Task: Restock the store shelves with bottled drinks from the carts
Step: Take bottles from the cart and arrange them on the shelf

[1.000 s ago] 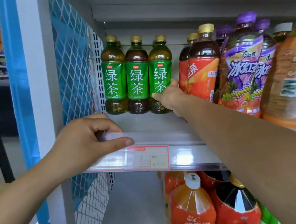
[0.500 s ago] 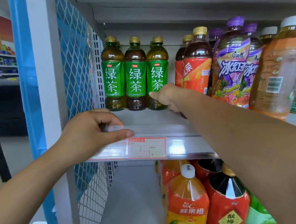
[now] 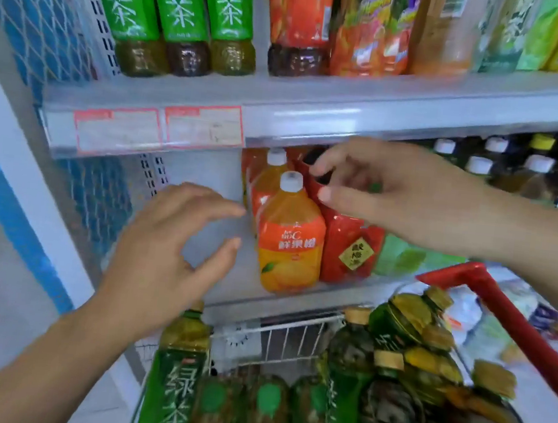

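- Low and near in the head view, a white wire cart point(image 3: 291, 340) with a red handle point(image 3: 500, 317) stands against the shelving. It is packed with green tea bottles point(image 3: 387, 412), most of them tilted in a heap. One upright bottle point(image 3: 177, 376) stands at the cart's left edge.
- Above the cart, the lower shelf point(image 3: 209, 273) has a bare stretch on its left.
- An orange juice bottle point(image 3: 289, 243) with a white cap stands at the front edge of that shelf, with more of the same in a row behind it. A red-labelled bottle point(image 3: 349, 253) stands just beside it on the right.
- The left hand point(image 3: 169, 255) hangs in front of the bare stretch, just left of the orange juice bottle. Its fingers point(image 3: 219, 210) are spread and slightly bent, holding nothing.
- The right hand point(image 3: 393, 195) reaches in from the right at the height of the bottle necks, in front of the top of the red-labelled bottle. Its fingers point(image 3: 330, 168) are loosely curled, with thumb and forefinger apart, gripping nothing.
- On the upper shelf point(image 3: 350, 108), at the left, three shelved tea bottles point(image 3: 180, 18) with green labels stand side by side. To their right come a dark tea bottle point(image 3: 299, 24) with an orange-red label and further bright bottles, which are blurred.
- Two red-bordered price tags point(image 3: 162, 130) sit in the clear strip along the upper shelf's front edge.
- A blue mesh panel point(image 3: 27, 5) closes the shelving on the left.
- Far right, under the upper shelf, dark bottles with white and yellow caps point(image 3: 533, 165) stand in rows.
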Demonstrator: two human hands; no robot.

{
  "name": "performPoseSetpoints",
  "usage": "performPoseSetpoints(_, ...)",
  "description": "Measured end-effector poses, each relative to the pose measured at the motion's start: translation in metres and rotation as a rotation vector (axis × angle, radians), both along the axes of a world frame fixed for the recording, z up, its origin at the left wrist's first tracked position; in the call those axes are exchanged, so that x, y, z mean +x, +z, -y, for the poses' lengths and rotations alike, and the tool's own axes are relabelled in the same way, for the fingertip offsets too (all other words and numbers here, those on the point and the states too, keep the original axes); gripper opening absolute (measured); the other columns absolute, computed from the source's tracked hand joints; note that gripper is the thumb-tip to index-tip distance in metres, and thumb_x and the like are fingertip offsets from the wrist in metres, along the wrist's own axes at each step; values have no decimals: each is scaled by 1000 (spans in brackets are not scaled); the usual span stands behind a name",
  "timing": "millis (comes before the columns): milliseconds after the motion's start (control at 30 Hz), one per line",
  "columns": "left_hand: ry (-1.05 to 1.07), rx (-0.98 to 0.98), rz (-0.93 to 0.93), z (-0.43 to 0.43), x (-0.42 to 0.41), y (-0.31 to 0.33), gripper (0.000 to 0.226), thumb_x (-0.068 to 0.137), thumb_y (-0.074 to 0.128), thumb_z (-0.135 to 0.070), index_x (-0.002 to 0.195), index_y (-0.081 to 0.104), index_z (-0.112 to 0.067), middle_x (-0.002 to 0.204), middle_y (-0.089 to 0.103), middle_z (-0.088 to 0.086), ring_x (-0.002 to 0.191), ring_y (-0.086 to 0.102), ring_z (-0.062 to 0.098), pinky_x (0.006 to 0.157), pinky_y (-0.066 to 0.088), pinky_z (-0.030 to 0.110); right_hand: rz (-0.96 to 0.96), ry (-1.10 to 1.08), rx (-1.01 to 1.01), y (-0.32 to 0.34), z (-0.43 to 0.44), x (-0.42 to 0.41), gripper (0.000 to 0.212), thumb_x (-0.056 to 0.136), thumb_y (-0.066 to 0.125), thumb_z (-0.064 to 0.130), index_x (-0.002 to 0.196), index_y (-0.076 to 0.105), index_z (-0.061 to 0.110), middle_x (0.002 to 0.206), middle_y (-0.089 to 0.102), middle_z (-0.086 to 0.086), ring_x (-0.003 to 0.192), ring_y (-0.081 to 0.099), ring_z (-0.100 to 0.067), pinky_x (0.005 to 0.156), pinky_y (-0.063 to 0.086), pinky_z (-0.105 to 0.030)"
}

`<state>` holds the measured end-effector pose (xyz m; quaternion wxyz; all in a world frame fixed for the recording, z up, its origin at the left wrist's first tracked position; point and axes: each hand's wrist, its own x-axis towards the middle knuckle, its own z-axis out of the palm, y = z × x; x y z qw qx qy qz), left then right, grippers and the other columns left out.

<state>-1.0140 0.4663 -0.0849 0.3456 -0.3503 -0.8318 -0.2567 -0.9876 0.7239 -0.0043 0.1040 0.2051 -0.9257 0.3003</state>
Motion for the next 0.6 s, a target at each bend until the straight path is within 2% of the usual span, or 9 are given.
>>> performPoseSetpoints(100, -114, -80, 315, -22, 10, -47, 32, 87, 56, -46, 116, 60, -35, 110, 53, -22, 103, 53, 4, 86, 47, 30, 201, -60, 325, -49, -36, 10, 29, 87, 57, 48, 114, 59, 37, 98, 61, 15, 85, 56, 3, 76, 45, -14)
performPoseSetpoints(167, -131, -129, 528, -39, 16, -66, 41, 86, 56, -56, 124, 54, -43, 115, 49, -32, 109, 50, -6, 91, 45, 25, 280, -83, 420, -76, -50, 13, 32, 89, 56, 49, 118, 59, 35, 97, 60, 15, 82, 53, 5, 71, 40, -8)
performPoseSetpoints(267, -123, -169, 822, -65, 22, -85, 53, 86, 61, -58, 134, 41, -49, 124, 50, -31, 110, 50, -10, 94, 49, 26, 372, -96, 489, -103, -51, 15, 41, 91, 52, 53, 126, 55, 32, 99, 61, 14, 84, 55, -1, 70, 41, -10)
performPoseSetpoints(300, -132, -206, 891, -73, 24, -90, 54, 86, 62, -57, 135, 40, -48, 122, 50, -30, 106, 52, -11, 89, 50, 20, 361, -96, 546, -110, -48, 15, 44, 91, 49, 55, 128, 54, 31, 103, 62, 12, 91, 56, -7, 77, 45, -19)
performPoseSetpoints(367, -169, -250, 958, -83, 28, -96, 49, 87, 63, -53, 131, 42, -46, 110, 53, -31, 96, 53, -16, 77, 46, 7, 274, -109, 676, -120, -41, 15, 43, 91, 43, 60, 120, 57, 32, 101, 60, 11, 98, 55, -14, 79, 47, -34)
performPoseSetpoints(433, -185, -228, 983, -85, 31, -103, 46, 87, 64, -51, 128, 43, -46, 105, 53, -29, 94, 52, -16, 73, 43, 3, 193, -129, 771, -124, -33, 16, 41, 91, 37, 64, 105, 57, 31, 93, 56, 11, 97, 53, -16, 69, 41, -33)
performPoseSetpoints(500, -165, -195, 973, -80, 33, -109, 48, 87, 65, -49, 130, 47, -43, 109, 56, -26, 93, 55, -13, 72, 43, 5, 202, -140, 780, -125, -27, 14, 41, 91, 37, 65, 99, 56, 29, 87, 52, 11, 91, 50, -16, 62, 33, -31)
performPoseSetpoints(600, -107, -102, 919, -66, 33, -111, 41, 87, 66, -43, 125, 53, -43, 109, 59, -25, 95, 56, -9, 76, 45, 14, 308, -162, 662, -123, -26, 6, 43, 87, 46, 65, 104, 61, 29, 92, 60, 10, 87, 53, -13, 59, 35, -28)
